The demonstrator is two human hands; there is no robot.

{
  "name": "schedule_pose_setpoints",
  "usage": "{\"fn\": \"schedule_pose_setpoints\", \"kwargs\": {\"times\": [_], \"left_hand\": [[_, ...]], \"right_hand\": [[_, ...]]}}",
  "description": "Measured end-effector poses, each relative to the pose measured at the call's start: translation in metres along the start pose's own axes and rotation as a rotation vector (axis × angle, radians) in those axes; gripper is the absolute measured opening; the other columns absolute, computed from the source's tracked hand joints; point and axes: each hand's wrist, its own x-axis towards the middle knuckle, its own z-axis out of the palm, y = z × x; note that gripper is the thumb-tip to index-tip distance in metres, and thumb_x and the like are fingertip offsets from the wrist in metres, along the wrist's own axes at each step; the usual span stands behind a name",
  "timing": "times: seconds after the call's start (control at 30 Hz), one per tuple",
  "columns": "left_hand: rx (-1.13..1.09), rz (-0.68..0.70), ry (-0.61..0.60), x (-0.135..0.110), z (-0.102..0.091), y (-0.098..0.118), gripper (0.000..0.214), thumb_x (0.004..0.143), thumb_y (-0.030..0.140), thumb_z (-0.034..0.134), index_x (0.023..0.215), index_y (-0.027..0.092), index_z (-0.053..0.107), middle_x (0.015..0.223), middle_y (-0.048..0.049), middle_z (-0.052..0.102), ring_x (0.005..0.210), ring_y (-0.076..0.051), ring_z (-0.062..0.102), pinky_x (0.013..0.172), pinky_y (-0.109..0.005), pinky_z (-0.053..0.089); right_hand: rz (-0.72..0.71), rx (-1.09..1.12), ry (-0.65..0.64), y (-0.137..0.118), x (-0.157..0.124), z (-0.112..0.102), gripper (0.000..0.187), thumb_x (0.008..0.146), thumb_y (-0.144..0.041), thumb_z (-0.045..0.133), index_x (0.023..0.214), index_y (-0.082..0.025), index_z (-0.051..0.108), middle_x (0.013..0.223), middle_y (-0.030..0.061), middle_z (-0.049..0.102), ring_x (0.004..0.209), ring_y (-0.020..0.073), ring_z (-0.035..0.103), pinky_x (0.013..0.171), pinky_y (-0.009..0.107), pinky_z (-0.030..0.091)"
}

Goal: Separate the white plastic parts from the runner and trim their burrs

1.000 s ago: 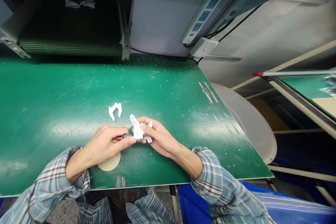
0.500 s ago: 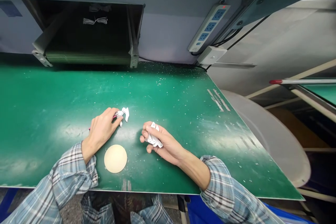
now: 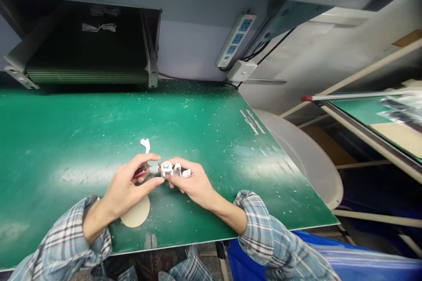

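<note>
Head camera view: a white moulded plastic part (image 3: 174,170) is pinched by the thumb and curled fingers (image 3: 194,169) of the right hand (image 3: 193,184), just above the green counter (image 3: 66,131) near its front edge. The long axis of the part is laid roughly across the view, with its left end turned toward the left hand (image 3: 127,186). That hand is set just beside the part, its index finger and thumb spread toward it, while a slim pink-handled tool (image 3: 141,171) is gripped in the palm. The tip of the tool is hidden, so it cannot be told whether the part is touched by it. A small white curved plastic piece (image 3: 145,145) is seen loose on the counter just beyond the left fingertips, nearer to the left hand than to the right. A round beige disc (image 3: 136,216) is partly covered by the left wrist.
</note>
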Motion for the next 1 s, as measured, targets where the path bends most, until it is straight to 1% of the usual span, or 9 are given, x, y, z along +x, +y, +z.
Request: {"fn": "schedule_pose_setpoints", "kwargs": {"times": [0.03,0.1,0.17,0.23,0.3,0.53,0.73,1.0], "left_hand": [[0.058,0.021,-0.002,-0.001,0.0,-0.001,0.024,0.097,0.04,0.068,0.113,0.023,0.064,0.069,0.007,0.053,0.055,-0.009,0.045,0.055,-0.02,0.038],[0.171,0.064,-0.035,-0.004,0.001,-0.003,0.021,0.101,0.042,0.062,0.099,0.021,0.062,0.071,0.0058,0.057,0.058,-0.009,0.047,0.058,-0.021,0.038],[0.249,0.098,-0.071,-0.005,0.004,-0.005,0.031,0.105,0.044,0.054,0.085,0.02,0.055,0.069,0.0054,0.056,0.057,-0.009,0.046,0.058,-0.022,0.036],[0.285,0.103,-0.089,-0.006,0.007,-0.005,0.037,0.106,0.046,0.049,0.081,0.02,0.05,0.065,0.006,0.051,0.056,-0.01,0.043,0.056,-0.023,0.032],[0.284,0.096,-0.109,-0.006,0.009,-0.006,0.039,0.107,0.047,0.047,0.08,0.02,0.047,0.064,0.0064,0.048,0.055,-0.01,0.04,0.055,-0.023,0.031],[0.253,0.076,-0.147,-0.006,0.01,-0.004,0.039,0.108,0.048,0.045,0.08,0.021,0.044,0.065,0.0065,0.047,0.056,-0.01,0.04,0.055,-0.023,0.03],[0.224,0.078,-0.158,-0.006,0.01,-0.001,0.04,0.109,0.047,0.044,0.078,0.02,0.041,0.065,0.0065,0.047,0.056,-0.01,0.04,0.055,-0.022,0.03],[0.15,0.081,-0.209,-0.006,0.009,-0.004,0.041,0.11,0.042,0.042,0.076,0.019,0.041,0.064,0.0066,0.044,0.055,-0.009,0.039,0.055,-0.023,0.029]], "right_hand": [[-0.058,-0.037,0.028,0.0,-0.001,0.0,0.027,0.092,-0.042,0.079,0.105,-0.019,0.077,0.076,0.0009,0.067,0.053,0.0108,0.052,0.049,0.023,0.041],[-0.19,-0.107,0.064,0.0,-0.001,-0.001,0.019,0.095,-0.037,0.076,0.103,-0.02,0.078,0.091,0.0041,0.071,0.066,0.0143,0.062,0.061,0.026,0.049],[-0.31,-0.172,0.075,0.0,-0.002,-0.001,0.015,0.097,-0.033,0.074,0.105,-0.021,0.078,0.099,0.0061,0.074,0.08,0.0185,0.068,0.074,0.03,0.054],[-0.398,-0.229,0.087,0.001,-0.002,-0.002,0.013,0.099,-0.03,0.073,0.109,-0.021,0.077,0.103,0.0071,0.075,0.091,0.0213,0.07,0.084,0.032,0.056],[-0.452,-0.262,0.095,0.002,-0.003,-0.002,0.013,0.1,-0.027,0.073,0.112,-0.022,0.076,0.105,0.0075,0.076,0.095,0.0223,0.071,0.088,0.034,0.056],[-0.529,-0.291,0.094,0.004,-0.003,-0.004,0.016,0.101,-0.022,0.072,0.116,-0.024,0.074,0.108,0.0069,0.076,0.099,0.0215,0.072,0.089,0.033,0.057],[-0.523,-0.331,0.113,0.004,-0.004,-0.004,0.014,0.103,-0.029,0.07,0.114,-0.023,0.075,0.106,0.0081,0.076,0.096,0.0229,0.073,0.087,0.036,0.059],[-0.547,-0.332,0.101,0.005,-0.005,-0.005,0.014,0.102,-0.024,0.071,0.116,-0.023,0.074,0.106,0.0076,0.076,0.093,0.0214,0.072,0.083,0.034,0.059]]}}
